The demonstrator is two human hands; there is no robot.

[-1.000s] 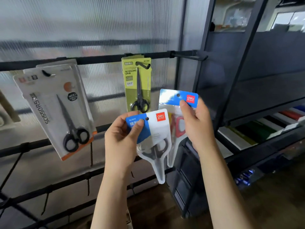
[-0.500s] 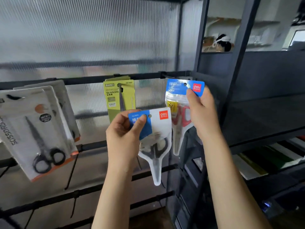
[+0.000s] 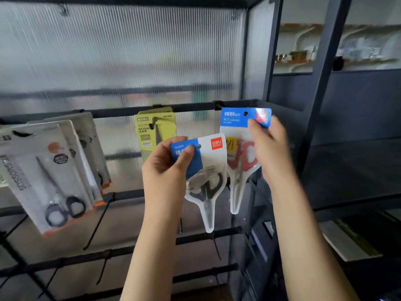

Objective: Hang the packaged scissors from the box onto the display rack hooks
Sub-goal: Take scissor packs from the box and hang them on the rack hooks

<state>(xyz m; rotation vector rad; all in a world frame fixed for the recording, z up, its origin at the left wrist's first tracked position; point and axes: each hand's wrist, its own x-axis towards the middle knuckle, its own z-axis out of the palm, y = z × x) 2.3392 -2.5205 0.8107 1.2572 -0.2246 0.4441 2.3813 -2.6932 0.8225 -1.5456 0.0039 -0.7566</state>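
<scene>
Red scissors pack lifted up to the top rail

The right hand [image 3: 268, 146] has raised the red scissors pack [image 3: 240, 148], pinched at its header, hole now near the hook [image 3: 218, 105]; the left hand [image 3: 167, 168] grips the black scissors pack [image 3: 208, 181] lower down.

Left hand [image 3: 167, 168], right hand [image 3: 269, 144]: raised, pinching.

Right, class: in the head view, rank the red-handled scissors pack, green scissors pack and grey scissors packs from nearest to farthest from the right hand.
1. Red-handled scissors pack: gripped by the right hand.
2. Green scissors pack: hanging, centre.
3. Grey scissors packs: hanging, far left.
</scene>
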